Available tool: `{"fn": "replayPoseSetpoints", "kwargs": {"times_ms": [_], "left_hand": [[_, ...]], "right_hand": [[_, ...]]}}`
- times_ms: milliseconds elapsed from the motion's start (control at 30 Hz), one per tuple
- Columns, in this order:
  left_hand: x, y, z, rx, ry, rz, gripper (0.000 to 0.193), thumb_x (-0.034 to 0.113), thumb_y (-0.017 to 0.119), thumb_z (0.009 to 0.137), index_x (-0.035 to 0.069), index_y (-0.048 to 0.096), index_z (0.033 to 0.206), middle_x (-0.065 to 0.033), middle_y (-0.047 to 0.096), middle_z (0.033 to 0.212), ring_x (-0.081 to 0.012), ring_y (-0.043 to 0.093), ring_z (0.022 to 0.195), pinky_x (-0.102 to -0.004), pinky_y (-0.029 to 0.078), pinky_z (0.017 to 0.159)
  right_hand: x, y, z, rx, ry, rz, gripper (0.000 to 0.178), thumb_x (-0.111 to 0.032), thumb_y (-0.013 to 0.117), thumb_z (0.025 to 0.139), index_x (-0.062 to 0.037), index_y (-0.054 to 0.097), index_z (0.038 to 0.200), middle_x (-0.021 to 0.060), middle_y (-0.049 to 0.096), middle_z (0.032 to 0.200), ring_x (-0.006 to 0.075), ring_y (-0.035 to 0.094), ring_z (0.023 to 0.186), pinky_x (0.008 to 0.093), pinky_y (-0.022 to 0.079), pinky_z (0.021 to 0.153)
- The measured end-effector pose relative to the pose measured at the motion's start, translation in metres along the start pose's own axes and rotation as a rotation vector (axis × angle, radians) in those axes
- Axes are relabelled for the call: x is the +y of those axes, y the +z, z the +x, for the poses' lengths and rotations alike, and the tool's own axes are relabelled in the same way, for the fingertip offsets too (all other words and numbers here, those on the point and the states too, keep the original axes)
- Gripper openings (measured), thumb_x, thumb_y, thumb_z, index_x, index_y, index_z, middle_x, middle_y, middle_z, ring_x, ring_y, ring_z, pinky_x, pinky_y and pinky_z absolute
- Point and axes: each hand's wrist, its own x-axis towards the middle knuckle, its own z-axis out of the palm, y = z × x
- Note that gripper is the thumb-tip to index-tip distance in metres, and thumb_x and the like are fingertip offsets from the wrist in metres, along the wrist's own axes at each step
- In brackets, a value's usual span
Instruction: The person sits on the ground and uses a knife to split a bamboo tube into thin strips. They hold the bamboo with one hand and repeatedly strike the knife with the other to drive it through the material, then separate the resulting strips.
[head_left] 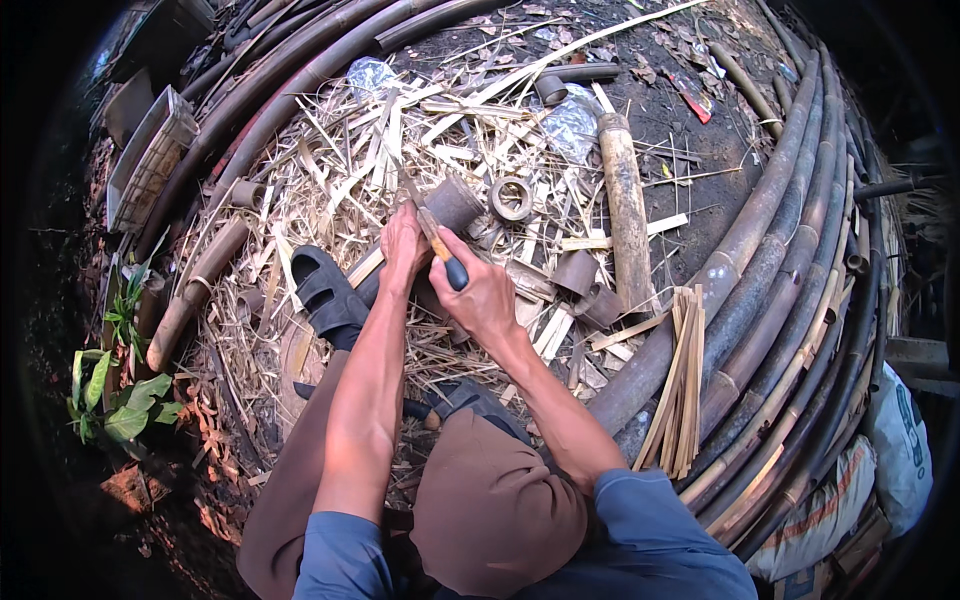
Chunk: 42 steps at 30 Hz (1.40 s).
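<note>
My right hand (478,298) is closed round a knife (432,236) with a light wooden handle and a dark butt end; its narrow blade points away from me. Close beside it, my left hand (402,240) is closed near the base of the blade. What its fingers hold is hidden. A short dark bamboo tube (455,204) lies just beyond my hands, next to a bamboo ring (511,199) seen end-on. To the right are two more short bamboo pieces, one a brown tube (575,272) and the other a darker tube (600,307).
Pale bamboo shavings (330,180) cover the ground. A thick bamboo pole section (626,215) lies right of my hands. Long bamboo poles (745,290) curve along the right, with a bundle of split strips (676,385) on them. A plastic crate (152,160) stands far left, green plants (120,400) nearer.
</note>
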Motion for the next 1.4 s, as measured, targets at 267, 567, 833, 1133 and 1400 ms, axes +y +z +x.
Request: {"fn": "replayPoseSetpoints", "kwargs": {"times_ms": [267, 567, 833, 1133, 1400], "left_hand": [[0.0, -0.031, -0.006, -0.137, -0.081, 0.109, 0.069, 0.022, 0.089, 0.051, -0.002, 0.052, 0.105, -0.0222, 0.064, 0.103, -0.0394, 0.062, 0.099, -0.0453, 0.049, 0.085], [-0.008, 0.0, -0.005, -0.039, -0.066, -0.005, 0.066, 0.032, 0.084, 0.062, -0.004, 0.052, 0.108, -0.0243, 0.062, 0.104, -0.0407, 0.062, 0.096, -0.0489, 0.049, 0.083], [0.008, -0.03, 0.002, -0.095, -0.007, 0.089, 0.056, 0.024, 0.082, 0.064, -0.002, 0.051, 0.103, -0.0218, 0.062, 0.1, -0.0407, 0.061, 0.097, -0.047, 0.048, 0.083], [0.004, -0.014, 0.002, -0.092, -0.03, 0.017, 0.06, 0.026, 0.082, 0.065, -0.003, 0.051, 0.107, -0.0235, 0.062, 0.104, -0.0404, 0.06, 0.098, -0.0472, 0.048, 0.083], [0.001, -0.008, -0.001, -0.057, 0.009, 0.072, 0.055, 0.022, 0.081, 0.067, 0.0, 0.051, 0.107, -0.0212, 0.061, 0.105, -0.0386, 0.059, 0.101, -0.0471, 0.046, 0.086]], "right_hand": [[0.009, -0.128, -0.192, -0.125, -0.021, 0.066, 0.052, -0.013, 0.069, 0.082, -0.0066, 0.059, 0.133, 0.0163, 0.071, 0.11, 0.0246, 0.073, 0.089, 0.0314, 0.059, 0.071], [-0.008, -0.016, -0.009, -0.054, 0.057, -0.03, 0.043, -0.025, 0.065, 0.088, -0.0138, 0.062, 0.129, 0.0227, 0.06, 0.061, 0.0276, 0.065, 0.051, 0.0379, 0.051, 0.053], [0.017, -0.095, -0.154, -0.068, -0.054, 0.025, 0.054, -0.017, 0.069, 0.083, -0.0137, 0.057, 0.135, 0.0168, 0.073, 0.096, 0.0276, 0.072, 0.072, 0.0351, 0.058, 0.065], [0.006, -0.067, -0.084, -0.152, 0.079, -0.001, 0.049, -0.023, 0.067, 0.084, -0.0133, 0.06, 0.132, 0.0195, 0.071, 0.084, 0.0315, 0.071, 0.066, 0.0401, 0.058, 0.063], [0.019, -0.043, -0.077, -0.092, 0.02, 0.001, 0.049, -0.023, 0.066, 0.086, -0.0143, 0.059, 0.134, 0.018, 0.072, 0.087, 0.0279, 0.071, 0.064, 0.0372, 0.057, 0.06]]}}
